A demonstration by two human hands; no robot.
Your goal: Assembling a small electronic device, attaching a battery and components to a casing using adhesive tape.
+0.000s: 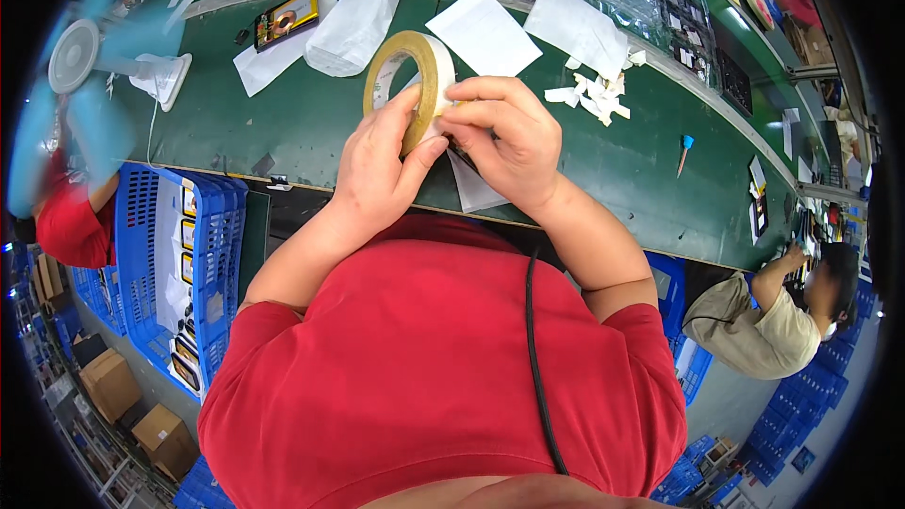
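In the head view, the left hand (377, 165) holds a roll of yellowish tape (411, 80) upright above the green worktop (311, 123), its grip closed on the rim; the right hand (504, 137) pinches at the roll's edge, fingertips together, seemingly picking the loose end free; next comes a steady peel; torn white scraps (596, 94) lie near.

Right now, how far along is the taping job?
Done: a heap of torn white paper scraps lies on the green table. In hand: left hand holds the yellowish tape roll; right hand picks at its edge. Left: the yellow-framed flat part lies untouched.
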